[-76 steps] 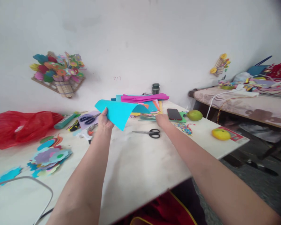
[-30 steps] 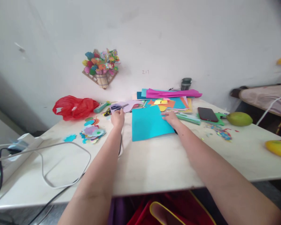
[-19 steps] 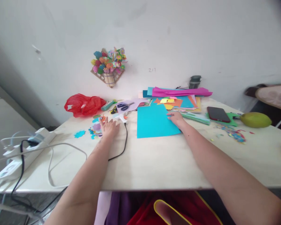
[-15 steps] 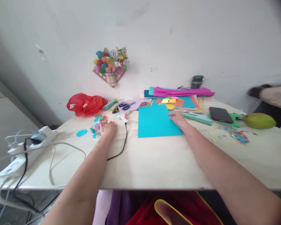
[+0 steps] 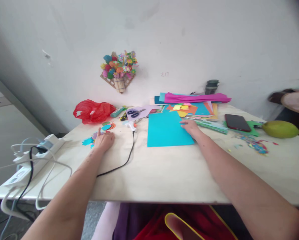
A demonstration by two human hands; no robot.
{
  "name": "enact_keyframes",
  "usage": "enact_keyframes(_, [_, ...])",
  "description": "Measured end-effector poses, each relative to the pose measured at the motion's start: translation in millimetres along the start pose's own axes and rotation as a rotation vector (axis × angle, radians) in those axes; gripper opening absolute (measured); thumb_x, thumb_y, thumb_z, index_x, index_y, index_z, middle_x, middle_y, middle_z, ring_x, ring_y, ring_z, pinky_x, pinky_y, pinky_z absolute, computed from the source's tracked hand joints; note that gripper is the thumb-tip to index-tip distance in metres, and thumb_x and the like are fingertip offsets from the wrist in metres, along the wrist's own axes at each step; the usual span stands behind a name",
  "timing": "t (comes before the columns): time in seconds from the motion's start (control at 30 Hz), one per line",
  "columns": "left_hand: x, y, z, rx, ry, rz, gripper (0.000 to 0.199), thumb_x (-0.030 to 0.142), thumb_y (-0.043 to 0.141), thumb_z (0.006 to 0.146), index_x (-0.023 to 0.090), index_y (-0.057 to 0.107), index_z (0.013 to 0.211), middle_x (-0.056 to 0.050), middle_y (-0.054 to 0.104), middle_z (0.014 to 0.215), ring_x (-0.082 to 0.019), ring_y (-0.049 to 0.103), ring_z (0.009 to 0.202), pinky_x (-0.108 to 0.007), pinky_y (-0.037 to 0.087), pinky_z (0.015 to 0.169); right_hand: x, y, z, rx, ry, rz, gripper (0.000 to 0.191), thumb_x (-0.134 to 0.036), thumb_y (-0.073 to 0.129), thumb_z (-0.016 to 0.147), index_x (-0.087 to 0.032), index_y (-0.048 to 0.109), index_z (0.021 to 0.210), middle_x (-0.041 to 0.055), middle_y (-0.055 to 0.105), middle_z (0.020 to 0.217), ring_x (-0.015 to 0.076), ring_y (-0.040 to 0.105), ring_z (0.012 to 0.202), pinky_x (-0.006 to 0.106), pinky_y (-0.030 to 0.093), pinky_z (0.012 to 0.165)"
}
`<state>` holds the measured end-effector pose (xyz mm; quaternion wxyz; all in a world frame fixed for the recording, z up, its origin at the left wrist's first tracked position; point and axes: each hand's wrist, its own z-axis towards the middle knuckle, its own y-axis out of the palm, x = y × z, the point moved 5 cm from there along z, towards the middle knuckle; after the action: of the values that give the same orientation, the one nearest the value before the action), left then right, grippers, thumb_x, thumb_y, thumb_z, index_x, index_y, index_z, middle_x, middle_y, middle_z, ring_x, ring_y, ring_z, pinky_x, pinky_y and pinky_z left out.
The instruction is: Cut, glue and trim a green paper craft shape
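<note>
A bright blue sheet of paper [image 5: 165, 131] lies flat in the middle of the table. My right hand [image 5: 191, 129] grips its right edge, fingers over the top. To the left, my left hand [image 5: 103, 141] rests palm down on a small pile of coloured paper cutouts [image 5: 94, 135], its index finger stretched out and the other fingers partly curled. The hand covers part of that pile. A blue flower-shaped cutout [image 5: 86, 141] shows just left of the fingers. Behind the hand are round and ring-shaped paper pieces [image 5: 106, 127].
A white glue gun [image 5: 132, 125] with a black cord lies between my hands. Scissors [image 5: 134, 112], a red plastic bag [image 5: 93, 110] and stacked coloured paper [image 5: 196, 97] are at the back. A phone [image 5: 236, 122] and green fruit [image 5: 280, 129] sit right; a power strip [image 5: 37, 163] sits left.
My left hand has slid left with the cutouts, pushing them up to the blue flower-shaped piece. My right hand has stayed at the blue sheet's edge.
</note>
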<state>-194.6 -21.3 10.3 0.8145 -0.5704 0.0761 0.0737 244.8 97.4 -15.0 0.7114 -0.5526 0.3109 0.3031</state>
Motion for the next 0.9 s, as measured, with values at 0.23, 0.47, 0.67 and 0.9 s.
enact_keyframes(0.23, [7.7,-24.2,4.9,0.079,-0.026,-0.017,0.042,0.038,0.028,0.087,0.028,0.067,0.099,0.000,0.065,0.113,-0.021,0.044,0.123,-0.046,-0.007,0.110,1.5,1.7,-0.3,-0.019,0.015,0.008,0.033,-0.013,0.058,0.071,-0.011,0.068,0.102,0.0092,0.070,0.099,0.0191,0.064,0.088,0.027,0.046,0.078])
enact_keyframes(0.47, [62.3,-32.4,49.9,-0.071,-0.439,-0.261,0.055,0.054,0.035,0.081,0.017,0.062,0.110,-0.017,0.065,0.107,-0.031,0.057,0.105,-0.042,0.040,0.088,6.5,5.4,4.1,0.000,-0.024,-0.005,0.029,-0.015,0.058,0.069,-0.015,0.070,0.095,0.0056,0.070,0.093,0.0184,0.064,0.085,0.028,0.047,0.076])
enact_keyframes(0.67, [93.5,-7.9,71.9,-0.226,-0.626,-0.445,0.061,0.050,0.052,0.073,0.008,0.053,0.117,-0.023,0.056,0.120,-0.034,0.054,0.111,-0.041,0.042,0.085,3.0,5.4,-1.4,-0.007,-0.032,0.005,0.032,-0.014,0.057,0.070,-0.013,0.069,0.099,0.0074,0.070,0.096,0.0186,0.064,0.087,0.028,0.047,0.077])
enact_keyframes(0.9, [73.7,-7.5,72.4,-0.265,-0.440,-0.336,0.049,0.038,0.052,0.074,0.009,0.055,0.114,-0.023,0.061,0.114,-0.032,0.059,0.104,-0.036,0.046,0.076,2.1,4.1,-0.3,0.000,-0.033,-0.054,0.032,-0.013,0.057,0.070,-0.013,0.069,0.100,0.0081,0.070,0.098,0.0183,0.064,0.087,0.026,0.047,0.077])
